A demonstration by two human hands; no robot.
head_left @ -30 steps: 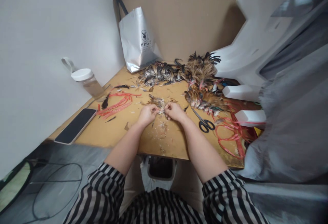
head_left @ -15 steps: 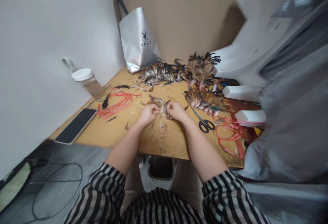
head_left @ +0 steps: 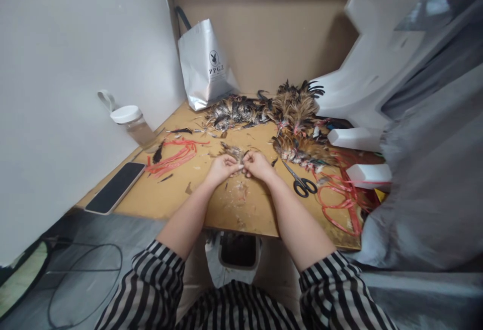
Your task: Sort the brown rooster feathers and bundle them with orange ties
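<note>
A small tuft of brown feathers (head_left: 234,152) pokes out beyond my two hands at the middle of the table. My left hand (head_left: 225,168) pinches at its near end, thumb and fingers pressed together. Right beside it, my right hand (head_left: 257,165) is closed with its fingertips at the same tuft. The fingertips of both hands almost meet and cover the feathers' lower ends. Black-handled scissors (head_left: 301,181) lie to the right of my right hand. Cut strips of red plastic (head_left: 177,156) lie to the left.
Feather piles (head_left: 241,110) and tied feather bunches (head_left: 296,103) lie at the back, with another bunch (head_left: 304,151) nearer. Around stand a silver bag (head_left: 204,68), a lidded jar (head_left: 134,126), a phone (head_left: 115,187) and tangled red ribbon (head_left: 341,196). Below is a bin (head_left: 238,249).
My left hand has moved right, its fingertips now close against those of my right hand, covering more of the feather tuft. The view has tilted slightly upward.
</note>
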